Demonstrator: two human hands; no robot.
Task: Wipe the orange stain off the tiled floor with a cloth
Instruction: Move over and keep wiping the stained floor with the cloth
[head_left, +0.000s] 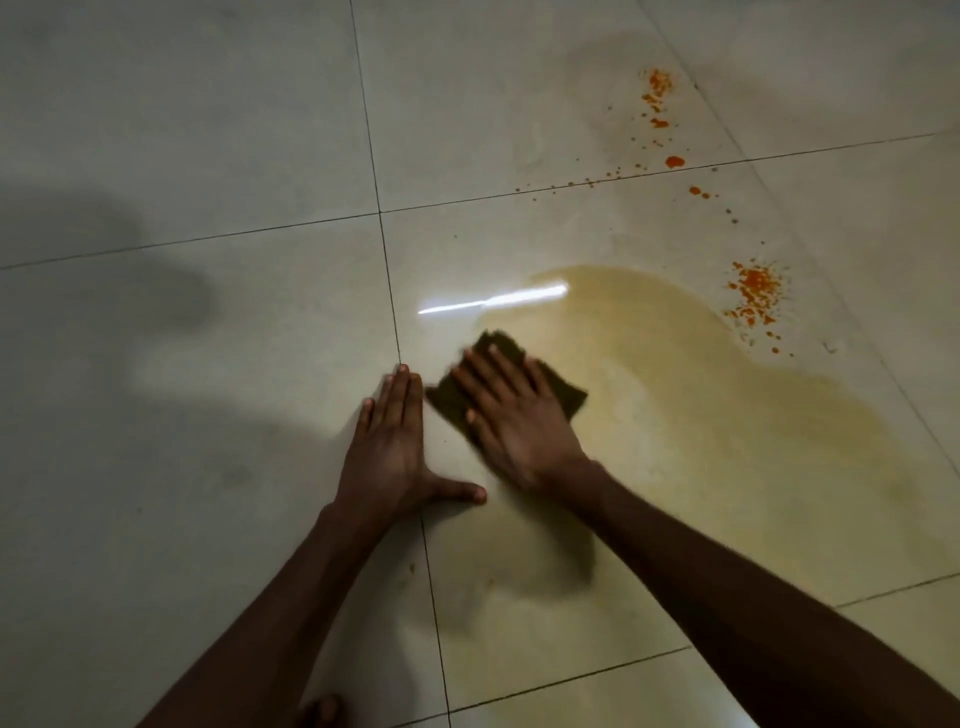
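Note:
A dark brown cloth (563, 395) lies flat on the pale tiled floor (208, 130) at the left edge of a wide yellowish smear (701, 395). My right hand (514, 421) presses palm-down on the cloth, fingers spread, and looks motion-blurred. My left hand (389, 441) rests flat on the bare tile just left of the cloth, thumb out to the right. Bright orange specks (753, 296) sit at the smear's far right edge. A further trail of orange drops (674, 161) runs up to the far right.
Dark grout lines (387, 270) cross just beyond my left fingertips. A bright light reflection (493, 300) streaks the floor beyond the cloth. Shadows darken the left side of the floor. A toe (322, 709) shows at the bottom edge.

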